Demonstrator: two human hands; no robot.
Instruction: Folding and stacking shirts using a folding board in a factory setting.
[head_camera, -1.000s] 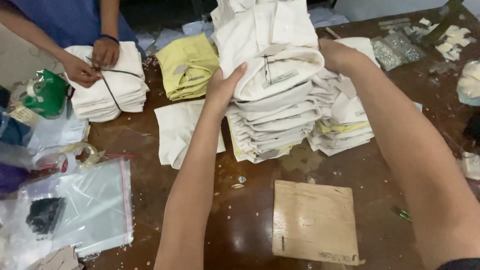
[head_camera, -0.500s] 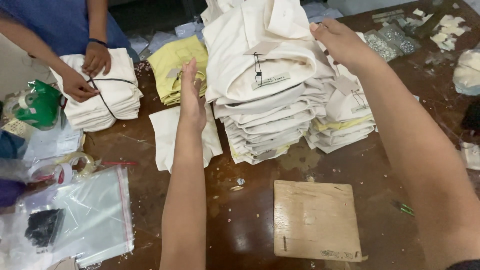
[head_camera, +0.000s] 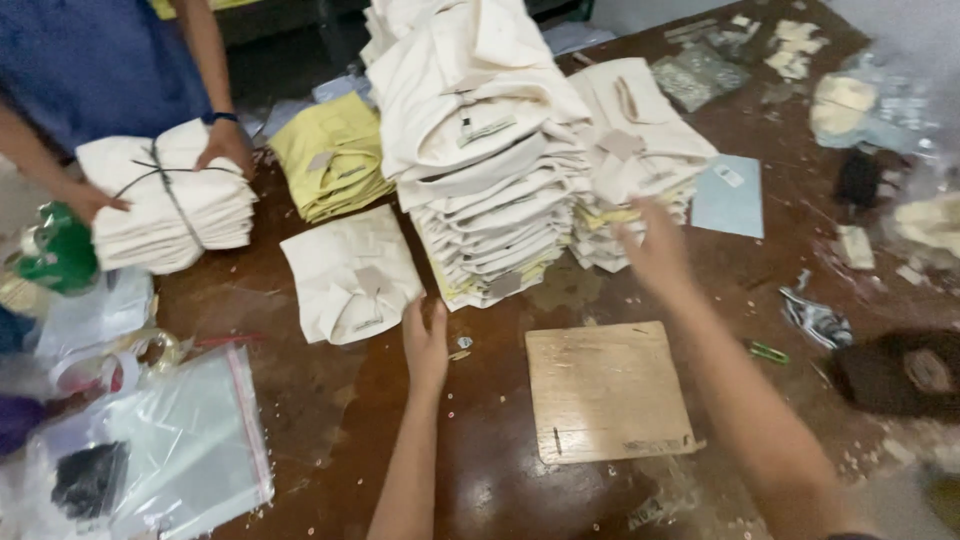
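Both hands have come off the tall stack of folded cream shirts (head_camera: 490, 170) and dropped toward the table's near edge. The left hand (head_camera: 425, 345) hovers beside a single folded cream shirt (head_camera: 352, 272), fingers straight and together, holding nothing. The right hand (head_camera: 655, 250) is blurred; its fingers cannot be told. A wooden board (head_camera: 607, 390) lies between them. At the far left corner, another person's hands (head_camera: 225, 145) press a tied bundle (head_camera: 165, 205).

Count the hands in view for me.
4. Left hand beside the tall shirt stack; right hand at the shorter stack; a co-worker's two hands on a tied bundle.
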